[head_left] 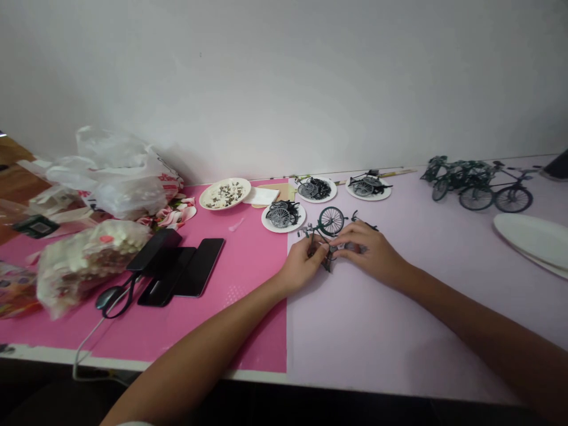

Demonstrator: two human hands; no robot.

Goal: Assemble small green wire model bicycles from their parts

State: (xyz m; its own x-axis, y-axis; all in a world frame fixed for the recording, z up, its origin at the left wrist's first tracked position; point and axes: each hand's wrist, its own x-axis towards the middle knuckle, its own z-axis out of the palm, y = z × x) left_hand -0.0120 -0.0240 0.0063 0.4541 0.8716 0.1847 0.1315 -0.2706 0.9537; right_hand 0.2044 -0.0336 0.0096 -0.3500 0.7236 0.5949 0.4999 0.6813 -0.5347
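Near the seam of the pink and pale lilac table covers, my left hand (pixel 304 263) is closed round the frame of a dark green miniature bicycle (pixel 332 221), its one visible wheel pointing away from me. The fingers of my right hand (pixel 361 245) pinch at the same bicycle's frame from the right; a small part between them is mostly hidden. Just beyond lie white plates of dark bicycle parts: a near plate (pixel 284 226), a middle plate (pixel 333 188) and a right plate (pixel 387 192).
Finished-looking miniature bicycles (pixel 474 189) stand at the back right, with white plates (pixel 532 236) before them. A bowl (pixel 225 204) holds small pieces. On the left are plastic bags (pixel 115 171), a bag of pale pieces (pixel 89 260), phones (pixel 199 269) and a cable (pixel 82 349).
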